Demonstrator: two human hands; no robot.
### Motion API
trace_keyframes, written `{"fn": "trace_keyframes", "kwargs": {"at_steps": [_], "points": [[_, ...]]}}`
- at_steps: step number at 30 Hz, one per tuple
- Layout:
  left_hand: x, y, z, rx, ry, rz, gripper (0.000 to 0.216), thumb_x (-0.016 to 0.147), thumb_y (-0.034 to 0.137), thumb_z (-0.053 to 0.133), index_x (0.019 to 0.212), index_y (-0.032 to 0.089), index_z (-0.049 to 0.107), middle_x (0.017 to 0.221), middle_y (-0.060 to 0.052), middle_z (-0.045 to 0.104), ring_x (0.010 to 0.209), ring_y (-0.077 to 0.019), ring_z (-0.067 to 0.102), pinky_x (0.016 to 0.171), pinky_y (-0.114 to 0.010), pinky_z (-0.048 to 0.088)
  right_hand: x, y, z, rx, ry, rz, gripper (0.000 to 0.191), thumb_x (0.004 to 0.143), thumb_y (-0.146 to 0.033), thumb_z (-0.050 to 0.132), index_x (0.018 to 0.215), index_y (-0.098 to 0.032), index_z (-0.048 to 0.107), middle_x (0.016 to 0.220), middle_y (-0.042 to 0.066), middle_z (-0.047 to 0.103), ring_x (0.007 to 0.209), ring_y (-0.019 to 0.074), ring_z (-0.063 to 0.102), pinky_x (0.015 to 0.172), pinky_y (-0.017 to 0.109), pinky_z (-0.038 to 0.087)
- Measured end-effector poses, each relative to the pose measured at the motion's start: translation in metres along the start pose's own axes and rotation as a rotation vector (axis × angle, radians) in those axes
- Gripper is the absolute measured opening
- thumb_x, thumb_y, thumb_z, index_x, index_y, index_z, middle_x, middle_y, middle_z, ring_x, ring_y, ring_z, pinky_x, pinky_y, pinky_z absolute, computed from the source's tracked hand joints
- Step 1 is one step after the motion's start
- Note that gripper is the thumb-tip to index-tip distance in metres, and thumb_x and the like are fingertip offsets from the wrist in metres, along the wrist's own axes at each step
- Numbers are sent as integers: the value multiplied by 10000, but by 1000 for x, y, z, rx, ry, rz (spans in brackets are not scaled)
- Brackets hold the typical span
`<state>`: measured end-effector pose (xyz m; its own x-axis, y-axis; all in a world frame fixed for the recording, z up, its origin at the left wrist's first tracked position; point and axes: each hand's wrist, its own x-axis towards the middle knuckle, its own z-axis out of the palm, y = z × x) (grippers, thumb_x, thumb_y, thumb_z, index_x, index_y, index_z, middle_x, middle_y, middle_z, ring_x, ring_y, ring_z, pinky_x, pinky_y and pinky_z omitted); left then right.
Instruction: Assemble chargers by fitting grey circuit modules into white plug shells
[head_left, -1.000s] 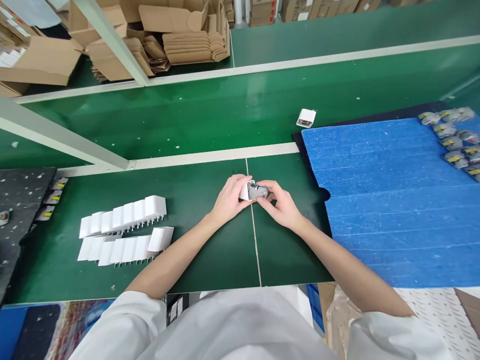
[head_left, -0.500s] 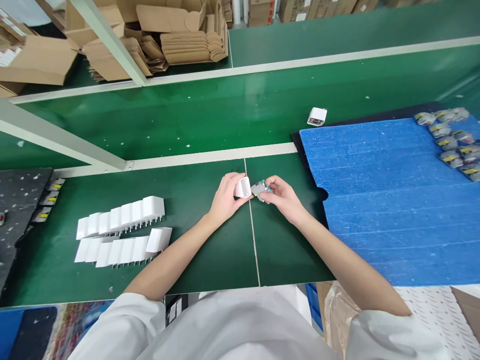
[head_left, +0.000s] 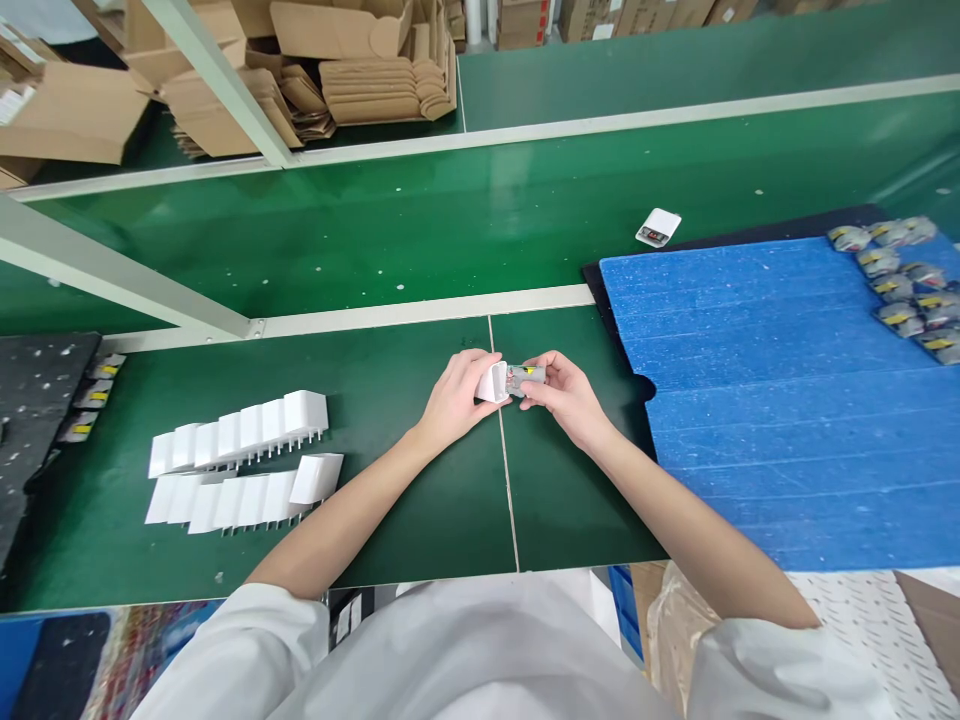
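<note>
My left hand point(head_left: 454, 398) is closed around a small white plastic shell point(head_left: 493, 383) over the green bench point(head_left: 420, 500). My right hand point(head_left: 564, 396) pinches a grey electronic insert point(head_left: 524, 377) with a yellow part. The insert's end sits at the mouth of the shell, and both hands meet at the seam in the bench top. Two rows of white shells point(head_left: 240, 462) lie to the left of my left forearm.
A blue foam sheet point(head_left: 780, 400) covers the right side, with several grey inserts point(head_left: 900, 285) at its far right corner. A single white unit point(head_left: 658, 227) lies on the green conveyor belt beyond. A black mat point(head_left: 34, 400) with more inserts sits far left. Cardboard boxes are stacked behind.
The shell and insert were held apart half a second ago and are now brought together end to end. The white unit on the belt has drifted to the right.
</note>
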<state>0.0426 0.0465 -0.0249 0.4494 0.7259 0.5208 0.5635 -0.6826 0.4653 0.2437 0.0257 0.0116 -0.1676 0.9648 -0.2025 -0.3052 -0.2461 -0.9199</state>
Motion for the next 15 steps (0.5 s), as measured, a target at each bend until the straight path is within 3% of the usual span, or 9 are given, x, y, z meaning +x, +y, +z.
{"fn": "trace_keyframes", "kwargs": {"at_steps": [7, 11, 15], "points": [[1, -1, 0, -30, 40, -49, 527, 926, 407, 711, 1361, 247, 460, 1230, -119, 622, 1111, -270, 640, 942, -425, 550, -1, -7, -3, -69, -74, -70, 468, 711, -451, 869, 924, -247, 506, 880, -29, 581, 810, 156, 690, 592, 262, 612], [0, -2, 1, -41, 37, -58, 545, 924, 421, 713, 1375, 254, 458, 1244, -121, 618, 1132, -275, 631, 971, -437, 539, -3, -7, -6, -333, -130, -166, 397, 784, -404, 810, 1091, -243, 617, 865, -16, 578, 641, 108, 570, 484, 237, 514], [-1, -3, 2, -45, 29, -40, 571, 921, 422, 715, 1401, 265, 448, 1249, -121, 610, 1143, -281, 624, 985, -448, 530, -5, -5, -7, -444, -72, -156, 514, 792, -463, 807, 1197, -252, 570, 824, -35, 645, 538, 85, 471, 452, 234, 440]]}}
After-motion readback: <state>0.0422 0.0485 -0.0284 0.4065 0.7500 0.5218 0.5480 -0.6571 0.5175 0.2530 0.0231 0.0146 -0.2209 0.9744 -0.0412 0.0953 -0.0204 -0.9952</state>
